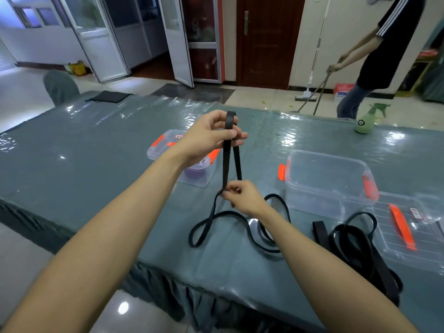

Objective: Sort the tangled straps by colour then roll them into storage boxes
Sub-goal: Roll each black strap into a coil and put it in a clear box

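My left hand [211, 137] is raised over the table and pinches the folded top of a black strap [226, 162], whose two lengths hang down from it. Lower down, my right hand [242, 197] pinches the same strap, and the rest of it trails in loose loops [216, 216] on the table. A second heap of black straps [355, 241] lies to the right. Behind my left hand stands a closed clear box [168, 145] with orange clips and purple strap inside. An open clear box [326, 179] stands to the right, holding nothing.
A clear lid [408, 227] with an orange handle lies right of the open box. A green spray bottle [366, 120] stands at the far right of the grey-green plastic-covered table [96, 150]. A black cloth [109, 96] lies far left. A person [374, 56] mops beyond the table.
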Available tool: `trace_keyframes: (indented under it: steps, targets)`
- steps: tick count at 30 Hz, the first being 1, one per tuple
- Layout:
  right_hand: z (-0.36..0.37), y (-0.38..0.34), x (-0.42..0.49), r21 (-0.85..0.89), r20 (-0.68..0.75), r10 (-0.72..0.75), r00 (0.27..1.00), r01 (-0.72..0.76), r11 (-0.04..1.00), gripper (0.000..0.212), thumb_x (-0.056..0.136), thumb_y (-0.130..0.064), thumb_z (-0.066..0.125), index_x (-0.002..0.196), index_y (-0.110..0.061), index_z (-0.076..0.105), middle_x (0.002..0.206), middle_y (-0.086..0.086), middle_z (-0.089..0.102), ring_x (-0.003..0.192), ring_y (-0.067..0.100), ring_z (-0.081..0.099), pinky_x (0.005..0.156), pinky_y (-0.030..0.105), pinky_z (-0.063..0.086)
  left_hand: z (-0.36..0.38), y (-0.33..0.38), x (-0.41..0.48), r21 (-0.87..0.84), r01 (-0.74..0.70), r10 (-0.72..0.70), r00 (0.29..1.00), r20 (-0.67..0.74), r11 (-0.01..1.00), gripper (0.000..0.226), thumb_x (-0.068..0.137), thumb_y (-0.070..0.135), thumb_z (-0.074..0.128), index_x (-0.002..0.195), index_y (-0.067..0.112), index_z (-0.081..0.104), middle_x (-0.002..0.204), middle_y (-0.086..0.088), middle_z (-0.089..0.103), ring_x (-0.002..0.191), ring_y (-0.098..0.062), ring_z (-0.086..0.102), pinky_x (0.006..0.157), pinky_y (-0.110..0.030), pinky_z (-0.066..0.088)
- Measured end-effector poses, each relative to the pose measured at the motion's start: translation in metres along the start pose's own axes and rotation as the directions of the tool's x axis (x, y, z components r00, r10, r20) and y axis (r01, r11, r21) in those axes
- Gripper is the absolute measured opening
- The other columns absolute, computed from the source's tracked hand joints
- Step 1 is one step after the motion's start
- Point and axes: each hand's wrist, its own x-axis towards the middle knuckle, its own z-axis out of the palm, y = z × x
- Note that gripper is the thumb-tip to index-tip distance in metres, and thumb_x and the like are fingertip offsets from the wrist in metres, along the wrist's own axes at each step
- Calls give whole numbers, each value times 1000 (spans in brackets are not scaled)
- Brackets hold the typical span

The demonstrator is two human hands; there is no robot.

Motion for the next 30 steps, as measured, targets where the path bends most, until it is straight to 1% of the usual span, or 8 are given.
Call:
trace_keyframes:
  steps: [4,9,12,15,20,25,28,30]
  targets:
    - [2,3,-22,180,140,82,987,-107,978,28,97,0,57,113,-16,76,102,-1,83,74,9,76,62,17,49,19,-11,6,-59,9,-12,999,-40,998,32,103,-17,60,134,-9,55,116,-27,62,120,-47,75,105,-51,62]
    - [-6,-10,-25,339,-52,176,983,-148,929,33,99,-45,76,103,-12,78,98,5,83,66,16,74,59,20,48,51,-15,14,12,61,-62,996,60,998,35,104,-6,66,137,-12,55,116,-27,68,121,-46,74,105,-48,62]
    - [-21,-17,-23,269,-160,157,975,-110,957,38,110,-35,61,92,-5,78,89,9,83,61,18,70,61,27,45,55,-2,16,325,31,-92,980,174,945,33,114,29,59,127,2,73,116,-11,82,115,-25,79,105,-42,63]
    - [-35,-28,-30,426,-125,129,984,-64,903,31,111,-28,61,101,-2,76,88,12,80,57,19,65,57,28,44,40,-2,22,696,-7,-41,998,52,718,54,116,47,45,118,8,81,115,-4,83,110,-19,77,109,-46,56]
    - [-58,-59,-34,663,-97,132,986,-35,748,32,111,-31,61,107,-3,75,82,3,71,58,13,58,57,24,40,-6,-50,-13,412,62,-153,969,192,909,27,114,35,58,120,19,79,117,2,82,109,-11,77,96,-29,61]
    - [-72,-83,-32,634,-83,125,989,-45,772,30,113,-23,54,102,-4,74,75,0,71,56,15,60,54,24,43,-8,-59,-24,250,-17,-9,995,103,968,20,107,11,69,120,-2,75,104,-19,83,100,-26,81,88,-29,64]
    - [-77,-81,-29,548,-75,176,981,-107,830,24,107,-16,60,106,0,77,77,2,72,53,15,62,51,25,43,-8,-39,-26,421,-90,77,996,48,902,17,109,9,66,120,0,75,89,-12,76,82,-17,72,82,-26,58]
    - [-78,-77,-26,253,-157,172,973,-128,959,17,101,-14,69,110,-2,78,86,7,75,52,14,66,51,23,46,-12,-23,-27,576,-102,110,994,21,811,18,111,12,62,123,4,73,91,-10,71,80,-16,63,81,-31,52]
